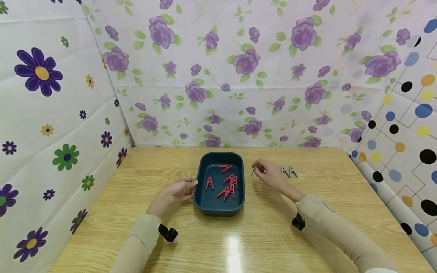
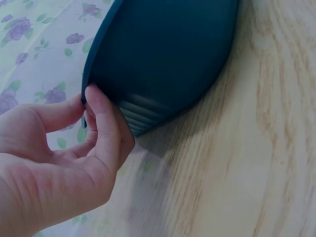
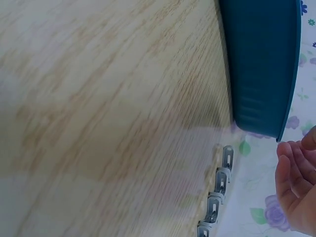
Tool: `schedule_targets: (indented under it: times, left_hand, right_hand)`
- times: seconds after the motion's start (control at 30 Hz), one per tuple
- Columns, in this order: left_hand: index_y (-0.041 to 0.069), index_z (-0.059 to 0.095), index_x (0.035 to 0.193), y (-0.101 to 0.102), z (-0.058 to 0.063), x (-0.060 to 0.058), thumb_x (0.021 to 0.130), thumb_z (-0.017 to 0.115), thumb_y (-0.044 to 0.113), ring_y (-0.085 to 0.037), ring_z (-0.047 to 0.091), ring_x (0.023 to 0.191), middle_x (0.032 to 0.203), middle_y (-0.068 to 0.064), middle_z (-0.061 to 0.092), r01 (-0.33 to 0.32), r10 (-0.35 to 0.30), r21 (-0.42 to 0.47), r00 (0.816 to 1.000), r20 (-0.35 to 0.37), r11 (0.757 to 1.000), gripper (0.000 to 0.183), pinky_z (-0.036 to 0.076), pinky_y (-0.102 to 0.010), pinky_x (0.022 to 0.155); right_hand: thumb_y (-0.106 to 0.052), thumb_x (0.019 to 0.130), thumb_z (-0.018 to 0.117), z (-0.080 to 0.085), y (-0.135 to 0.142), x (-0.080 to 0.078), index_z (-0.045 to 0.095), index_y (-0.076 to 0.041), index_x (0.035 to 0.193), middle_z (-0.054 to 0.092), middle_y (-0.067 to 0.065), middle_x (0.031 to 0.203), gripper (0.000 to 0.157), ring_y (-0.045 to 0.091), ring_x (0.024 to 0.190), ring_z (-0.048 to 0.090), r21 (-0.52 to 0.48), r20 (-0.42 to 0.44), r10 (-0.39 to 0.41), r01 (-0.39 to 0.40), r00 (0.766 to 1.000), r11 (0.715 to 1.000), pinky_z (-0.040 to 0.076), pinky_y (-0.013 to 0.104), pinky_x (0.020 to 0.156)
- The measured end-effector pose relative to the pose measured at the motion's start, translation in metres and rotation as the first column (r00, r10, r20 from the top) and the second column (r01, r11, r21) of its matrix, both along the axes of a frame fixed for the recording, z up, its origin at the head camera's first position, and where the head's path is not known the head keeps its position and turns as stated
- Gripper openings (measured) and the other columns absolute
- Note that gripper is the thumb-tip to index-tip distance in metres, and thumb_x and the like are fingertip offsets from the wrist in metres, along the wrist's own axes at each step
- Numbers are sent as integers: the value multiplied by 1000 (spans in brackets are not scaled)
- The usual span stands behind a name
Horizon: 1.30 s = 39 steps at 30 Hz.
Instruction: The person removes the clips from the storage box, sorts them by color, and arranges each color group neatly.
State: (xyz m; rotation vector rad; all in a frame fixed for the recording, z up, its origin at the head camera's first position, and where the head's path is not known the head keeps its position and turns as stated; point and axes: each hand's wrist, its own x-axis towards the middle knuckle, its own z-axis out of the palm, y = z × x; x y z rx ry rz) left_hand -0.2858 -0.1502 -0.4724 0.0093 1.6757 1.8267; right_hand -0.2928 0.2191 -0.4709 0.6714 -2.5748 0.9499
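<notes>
A dark teal plastic bin (image 1: 219, 212) stands on the table with several red clothespins (image 1: 209, 183) lying inside it. My left hand (image 1: 181, 190) pinches the bin's left rim between thumb and fingers, as the left wrist view shows up close. To the right of the bin, my right hand (image 1: 269, 173) hovers with fingers loosely bent and nothing visible between them in the right wrist view. Below it, several grey clothespins (image 3: 213, 207) stand in a row on the table. In the head view, the hand partly covers that row; two clothespins (image 1: 288, 171) show to its right.
The light wooden table (image 1: 273, 239) reaches back to a flowered cloth wall (image 1: 218, 110). Patterned cloths hang at the left and right sides. A small black wrist camera (image 1: 168, 232) sits at the left cuff, another (image 1: 298, 222) at the right cuff.
</notes>
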Motion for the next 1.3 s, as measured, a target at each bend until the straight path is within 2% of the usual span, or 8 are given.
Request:
schedule_targets:
  times: [0.2, 0.33, 0.6, 0.77, 1.0, 1.2, 1.3]
  left_hand:
    - [-2, 46, 127, 0, 0, 0, 102, 48, 14, -7, 62, 75, 88, 3, 65, -8, 8, -5, 1000, -2, 1000, 30, 52, -20, 69]
    - [-1, 48, 124, 0, 0, 0, 102, 48, 14, -6, 62, 75, 86, 3, 66, -2, 2, 4, 1000, -1, 1000, 27, 52, -20, 69]
    - [-4, 44, 129, 0, 0, -1, 102, 47, 13, -7, 62, 77, 89, 3, 65, 6, -6, -4, 1000, -5, 1000, 32, 53, -20, 70]
    - [-3, 44, 127, -1, -1, -1, 103, 46, 14, -7, 62, 77, 89, 3, 65, 18, -18, 3, 1000, -8, 1000, 30, 53, -20, 70]
    - [-2, 46, 125, 0, 0, -1, 102, 47, 14, -7, 62, 76, 88, 3, 65, 19, -19, 6, 1000, -12, 1000, 28, 52, -20, 70]
    - [-4, 44, 130, 0, 0, -1, 102, 47, 15, -7, 62, 76, 89, 3, 65, 18, -18, -9, 1000, -10, 1000, 34, 52, -20, 70]
    - [-5, 43, 131, -1, 0, -1, 102, 47, 15, -6, 62, 76, 89, 3, 65, 16, -17, -13, 1000, -9, 1000, 35, 52, -20, 70]
  right_hand:
    - [-13, 96, 60, 1, -4, 1, 68, -12, 99, 68, -2, 80, 9, 5, 67, 58, 24, 5, 10, -10, 1000, 1000, 49, 23, 60]
    - [-11, 96, 60, 3, -7, 2, 68, -11, 100, 69, 2, 83, 9, 7, 70, 60, 6, 13, 44, -44, 999, 999, 50, 22, 60]
    - [-7, 94, 61, 11, -21, 4, 69, -8, 101, 69, 4, 89, 11, 9, 76, 61, 26, -6, 69, -69, 998, 997, 51, 24, 63]
    - [-5, 93, 59, 18, -30, 9, 67, -1, 105, 69, 9, 95, 15, 15, 81, 63, 13, 31, 90, -90, 995, 996, 55, 28, 69]
    - [-3, 92, 60, 24, -40, 12, 63, -3, 110, 67, 15, 104, 18, 19, 86, 64, 0, 82, 120, -120, 989, 993, 56, 30, 74]
    - [-8, 92, 62, 26, -47, 15, 62, -5, 113, 67, 13, 105, 21, 17, 88, 65, 48, 113, 119, -125, 987, 991, 56, 30, 75]
    - [-7, 92, 61, 26, -51, 16, 62, -4, 114, 67, 16, 107, 22, 18, 88, 65, 54, 135, 147, -156, 980, 986, 57, 30, 76]
